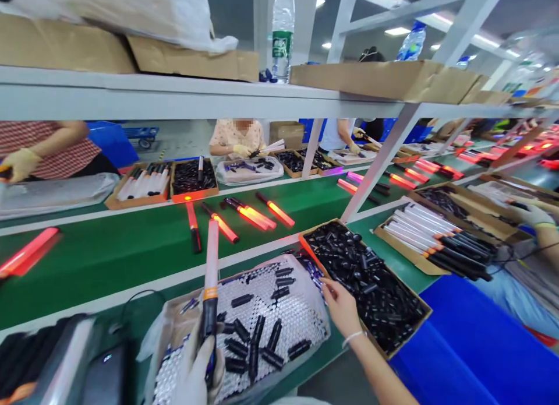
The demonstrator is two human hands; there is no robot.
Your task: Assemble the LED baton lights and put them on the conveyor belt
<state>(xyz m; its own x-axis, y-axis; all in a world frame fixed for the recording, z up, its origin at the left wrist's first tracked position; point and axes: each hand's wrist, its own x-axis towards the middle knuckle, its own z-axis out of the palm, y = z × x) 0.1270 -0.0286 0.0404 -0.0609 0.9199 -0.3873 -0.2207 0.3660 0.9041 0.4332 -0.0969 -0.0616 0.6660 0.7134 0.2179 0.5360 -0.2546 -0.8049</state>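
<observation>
1. Left hand: The light baton (211, 282) is gripped by its black handle in the gloved left hand (198, 358) above the tray's left part. The pale shaft is pointed upward, presumably so that the handle end is kept low and within reach.

2. Right hand: The bare right hand (339, 300) is placed at the tray's right edge, fingers bent together at the blue-purple cells (312, 271). Whether a cell is gripped cannot be told.

3. Tray: The film-lined tray (158, 341) is set directly before the worker, probably for short reaches. Silver-topped cells (301, 317) are packed on end; black cylindrical pieces (255, 349) are laid loosely across them and could be rolled by a brush of the sleeve.

4. Carton: Small black parts (367, 277) are heaped in the carton (409, 335) just beside the right hand. Its near wall is crossed closely by the forearm; lateral movement is restricted there.

5. Belt side: The green belt (122, 236) is bounded by a white strip (109, 300) beyond the tray. Lit batons (282, 212) are spread over it, leaving wider gaps toward the left.

6. Overhead: Upward travel is limited by the shelf (196, 99); forward-right travel is limited by the slanted post (381, 160).
</observation>
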